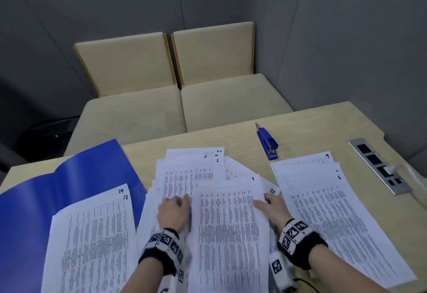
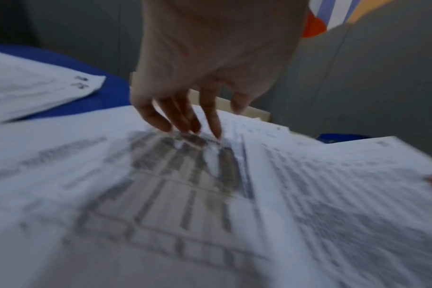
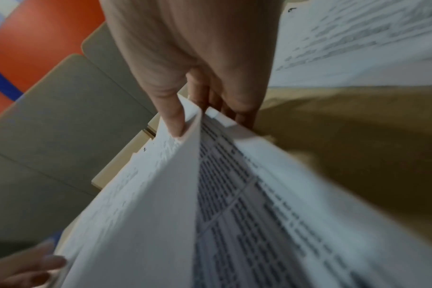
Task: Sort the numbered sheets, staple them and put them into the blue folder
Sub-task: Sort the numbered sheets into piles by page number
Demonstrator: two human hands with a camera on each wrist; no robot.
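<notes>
Sorting: my right hand (image 1: 273, 208) pinches the edge of sheet 1 (image 1: 231, 228) atop the central pile while my left hand (image 1: 173, 212), fingers spread, presses that pile on the surface (image 1: 323, 126); I should lift slowly, dragging no neighbours.

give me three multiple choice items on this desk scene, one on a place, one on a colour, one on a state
1. Where does the stapler lie?
A. on the open folder
B. on the bare table beyond the right-hand pile
C. in the left hand

2. What colour is the folder?
A. blue
B. red
C. green

3. What is the right hand doing?
A. resting flat on the table
B. holding the stapler
C. pinching the edge of sheet 1

Key: 1 B, it lies alone on the wood beyond sheets 9 and 6; 2 A, it lies open and blue on the left; 3 C, the right wrist view shows thumb and fingers on the paper edge.
</notes>
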